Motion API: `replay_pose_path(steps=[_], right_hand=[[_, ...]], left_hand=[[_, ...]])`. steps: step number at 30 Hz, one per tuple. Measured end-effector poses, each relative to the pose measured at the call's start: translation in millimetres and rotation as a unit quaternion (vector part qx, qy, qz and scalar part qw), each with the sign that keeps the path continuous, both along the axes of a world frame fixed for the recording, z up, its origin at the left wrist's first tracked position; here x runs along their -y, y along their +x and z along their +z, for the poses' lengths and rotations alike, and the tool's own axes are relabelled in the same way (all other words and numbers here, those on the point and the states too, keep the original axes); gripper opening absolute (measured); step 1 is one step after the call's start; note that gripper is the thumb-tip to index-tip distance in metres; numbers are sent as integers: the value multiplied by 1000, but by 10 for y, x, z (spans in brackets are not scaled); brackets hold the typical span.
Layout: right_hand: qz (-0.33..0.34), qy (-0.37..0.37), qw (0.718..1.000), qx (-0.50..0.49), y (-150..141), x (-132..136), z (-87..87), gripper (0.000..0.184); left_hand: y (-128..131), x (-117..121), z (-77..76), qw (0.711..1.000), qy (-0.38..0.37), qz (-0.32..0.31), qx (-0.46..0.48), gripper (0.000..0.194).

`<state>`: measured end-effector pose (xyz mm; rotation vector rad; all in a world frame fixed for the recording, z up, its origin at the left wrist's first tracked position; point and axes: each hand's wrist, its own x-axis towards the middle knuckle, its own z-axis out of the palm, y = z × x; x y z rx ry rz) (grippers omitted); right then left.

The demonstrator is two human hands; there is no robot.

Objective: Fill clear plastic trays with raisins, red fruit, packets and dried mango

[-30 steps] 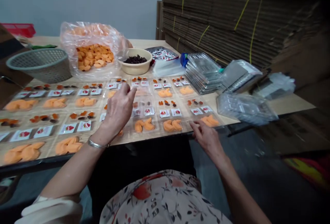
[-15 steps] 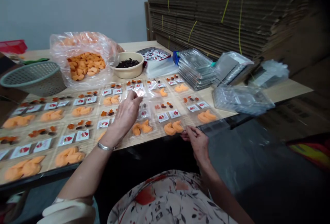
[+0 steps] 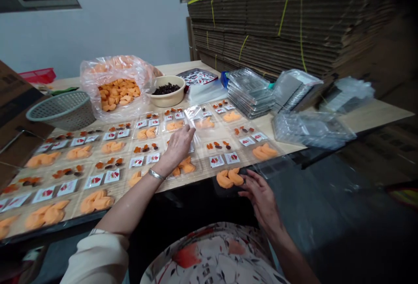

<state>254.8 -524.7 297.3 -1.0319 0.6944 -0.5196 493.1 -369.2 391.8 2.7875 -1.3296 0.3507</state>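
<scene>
Left hand (image 3: 179, 147) bent over the middle of the rows of clear plastic trays (image 3: 124, 184), fingers (image 3: 190, 130) seemingly pinched on a lifted flap of clear plastic film (image 3: 193, 114), apparently to keep it up off the compartments. Right hand (image 3: 261, 199) loose and half open at the table's near edge, beside a tray section with orange folded pieces (image 3: 226, 178); any grip there impossible to tell. Trays laid flat, filled with orange pieces, small dried fruit and red-printed sachets, likely for easy reach. Bag of orange pieces (image 3: 118, 96), bowl of raisins (image 3: 167, 89) and stacked clear trays (image 3: 251, 93) just behind, seemingly as close supply.
</scene>
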Motion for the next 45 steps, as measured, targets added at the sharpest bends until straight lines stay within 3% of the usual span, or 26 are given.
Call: replay_pose_path(steps=[11,16,23,30,41,45], right_hand=[[-49,12,998,44,-325,-19,111,47],[-68,-22,996,59,-244,-10,204,46],[-67,-44,994,71,-127,4,186,47],[-44,-67,994,81,-112,-2,175,43],[-24,-31,996,77,-76,26,162,44],[-14,-24,997,72,-74,23,149,44]], left_hand=[[28,371,-28,999,27,-23,-31,32],[-90,478,-48,997,19,-54,-58,32],[-216,519,-3,995,-15,-74,-66,32],[-186,622,-177,993,-35,-101,-58,30],[-229,763,-251,994,33,-76,-77,28],[-217,814,-280,991,57,-84,-83,19]])
